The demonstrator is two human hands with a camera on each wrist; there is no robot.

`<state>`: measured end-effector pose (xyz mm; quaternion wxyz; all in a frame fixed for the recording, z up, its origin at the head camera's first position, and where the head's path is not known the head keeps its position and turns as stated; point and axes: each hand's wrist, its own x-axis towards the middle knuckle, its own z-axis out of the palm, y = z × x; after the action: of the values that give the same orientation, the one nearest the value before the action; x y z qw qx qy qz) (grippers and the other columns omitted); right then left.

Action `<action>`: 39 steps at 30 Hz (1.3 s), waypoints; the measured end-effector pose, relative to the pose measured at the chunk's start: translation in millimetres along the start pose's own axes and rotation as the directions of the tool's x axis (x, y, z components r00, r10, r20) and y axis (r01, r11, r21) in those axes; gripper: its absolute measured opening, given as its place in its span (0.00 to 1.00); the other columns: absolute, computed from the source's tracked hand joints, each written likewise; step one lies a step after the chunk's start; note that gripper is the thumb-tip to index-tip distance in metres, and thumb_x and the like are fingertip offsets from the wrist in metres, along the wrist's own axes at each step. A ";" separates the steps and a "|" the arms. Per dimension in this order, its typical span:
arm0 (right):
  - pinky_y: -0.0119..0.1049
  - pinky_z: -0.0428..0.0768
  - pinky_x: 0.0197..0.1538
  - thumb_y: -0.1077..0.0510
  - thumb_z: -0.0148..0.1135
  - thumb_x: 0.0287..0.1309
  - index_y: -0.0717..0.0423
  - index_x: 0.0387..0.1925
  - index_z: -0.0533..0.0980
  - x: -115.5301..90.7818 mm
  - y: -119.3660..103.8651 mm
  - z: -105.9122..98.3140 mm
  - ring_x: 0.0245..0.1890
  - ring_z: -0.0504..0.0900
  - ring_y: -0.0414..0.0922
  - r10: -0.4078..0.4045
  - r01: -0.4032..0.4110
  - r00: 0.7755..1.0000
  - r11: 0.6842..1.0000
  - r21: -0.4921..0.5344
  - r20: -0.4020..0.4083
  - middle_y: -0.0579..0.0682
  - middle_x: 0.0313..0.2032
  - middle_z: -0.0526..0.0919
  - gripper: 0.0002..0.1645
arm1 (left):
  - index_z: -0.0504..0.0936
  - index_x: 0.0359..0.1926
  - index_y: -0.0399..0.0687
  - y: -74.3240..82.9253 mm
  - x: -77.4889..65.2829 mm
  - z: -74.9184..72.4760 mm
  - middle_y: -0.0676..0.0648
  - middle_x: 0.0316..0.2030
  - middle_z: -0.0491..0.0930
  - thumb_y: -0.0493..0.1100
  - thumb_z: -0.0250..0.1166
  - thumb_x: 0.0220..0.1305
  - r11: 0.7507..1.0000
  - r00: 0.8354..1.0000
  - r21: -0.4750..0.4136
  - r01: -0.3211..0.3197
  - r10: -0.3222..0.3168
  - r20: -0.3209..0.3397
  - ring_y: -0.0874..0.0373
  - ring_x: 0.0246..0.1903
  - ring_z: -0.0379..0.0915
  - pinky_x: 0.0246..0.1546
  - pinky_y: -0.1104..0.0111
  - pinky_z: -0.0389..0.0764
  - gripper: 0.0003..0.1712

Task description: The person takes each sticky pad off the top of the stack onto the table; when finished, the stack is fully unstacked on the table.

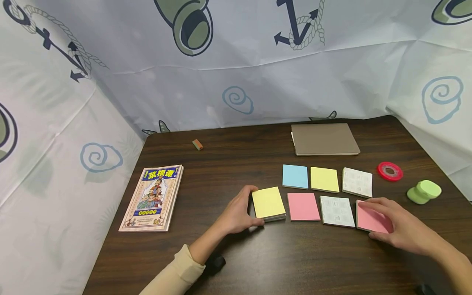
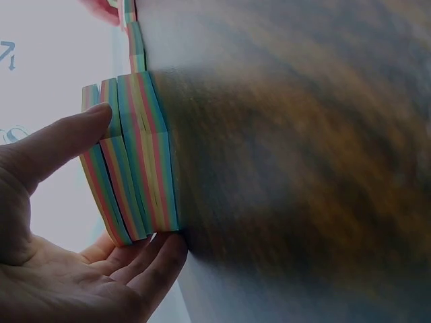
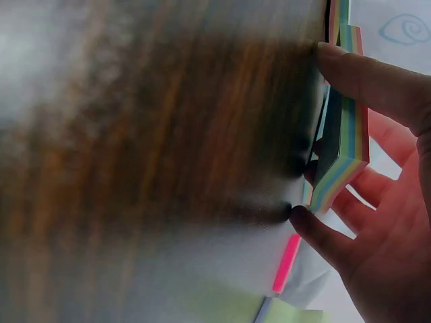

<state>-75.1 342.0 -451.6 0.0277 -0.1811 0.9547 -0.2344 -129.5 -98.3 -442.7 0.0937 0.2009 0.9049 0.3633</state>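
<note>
My left hand (image 1: 237, 213) grips a stack of sticky note pads (image 1: 268, 203) with a yellow one on top. In the left wrist view the thumb lies along the striped edges of the stack (image 2: 138, 161), and the fingers are at its opposite side. At the right end of the front row, my right hand (image 1: 403, 225) holds a pink sticky note pad (image 1: 372, 217) between thumb and fingers. The right wrist view shows this pad (image 3: 343, 148) tilted, its dark underside partly visible. Between the hands lie a pink pad (image 1: 303, 207) and a white printed pad (image 1: 337, 211).
Behind them lie a blue pad (image 1: 295, 176), a yellow pad (image 1: 324, 179) and a white printed pad (image 1: 357, 182). Red tape (image 1: 390, 171) and a green object (image 1: 423, 191) are at right. A laptop-like flat case (image 1: 325, 139), an eraser (image 1: 197, 144) and a book (image 1: 152, 198) lie farther out.
</note>
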 end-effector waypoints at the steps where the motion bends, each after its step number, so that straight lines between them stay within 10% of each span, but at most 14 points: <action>1: 0.64 0.70 0.48 0.47 0.83 0.35 0.46 0.63 0.73 0.2 0.3 -0.5 0.56 0.69 0.60 0.002 -0.002 1.000 1.000 0.002 0.002 0.57 0.57 0.73 0.49 | 0.63 0.64 0.44 0.0 -0.1 0.0 0.45 0.57 0.71 0.44 0.82 0.41 1.000 1.000 0.000 0.000 0.000 -0.001 0.50 0.54 0.70 0.55 0.55 0.70 0.50; 8: 0.66 0.72 0.48 0.46 0.82 0.37 0.46 0.64 0.72 2.4 2.0 -2.9 0.57 0.68 0.61 -0.008 0.008 0.999 1.000 -0.013 0.037 0.60 0.58 0.71 0.49 | 0.63 0.63 0.44 0.0 0.2 0.6 0.46 0.57 0.71 0.43 0.82 0.41 1.000 1.000 -0.002 0.000 0.000 0.000 0.50 0.53 0.70 0.55 0.54 0.70 0.50; 14: 0.30 0.68 0.50 0.45 0.83 0.34 0.48 0.60 0.75 4.2 -3.5 -9.3 0.54 0.70 0.53 -0.091 0.084 0.994 0.989 -0.124 -0.053 0.54 0.57 0.73 0.47 | 0.62 0.64 0.44 0.5 0.8 -0.5 0.45 0.58 0.71 0.43 0.82 0.42 1.000 1.000 -0.004 0.005 -0.005 0.008 0.50 0.54 0.69 0.55 0.54 0.70 0.51; 23: 0.24 0.66 0.52 0.48 0.78 0.47 0.46 0.58 0.77 38.7 -56.5 -27.8 0.54 0.74 0.46 -0.204 0.194 0.976 0.973 -0.126 -0.072 0.44 0.56 0.75 0.34 | 0.62 0.64 0.45 -1.4 0.8 -0.3 0.46 0.57 0.71 0.44 0.82 0.41 1.000 1.000 0.002 0.014 -0.014 0.010 0.50 0.53 0.70 0.55 0.55 0.71 0.51; 27: 0.42 0.75 0.53 0.50 0.76 0.49 0.49 0.60 0.76 66.8 -87.5 -21.2 0.57 0.74 0.48 -0.272 0.268 0.962 0.959 -0.094 -0.025 0.48 0.58 0.75 0.35 | 0.62 0.64 0.45 -1.3 0.7 -0.4 0.46 0.57 0.71 0.44 0.82 0.41 1.000 1.000 0.002 0.009 -0.009 0.010 0.50 0.53 0.70 0.54 0.55 0.71 0.51; 39: 0.49 0.66 0.64 0.42 0.72 0.54 0.50 0.69 0.67 133.4 -159.9 50.4 0.67 0.62 0.50 -0.526 0.537 0.838 0.843 -0.047 0.143 0.53 0.70 0.62 0.44 | 0.62 0.65 0.46 -2.1 1.1 -1.1 0.46 0.59 0.70 0.44 0.81 0.43 1.000 1.000 -0.014 0.005 -0.005 0.031 0.50 0.56 0.69 0.55 0.54 0.70 0.50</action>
<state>-139.3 140.3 -419.0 0.0135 -0.4541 0.8725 -0.1801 -131.5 -99.9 -443.4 0.1100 0.2034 0.9013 0.3663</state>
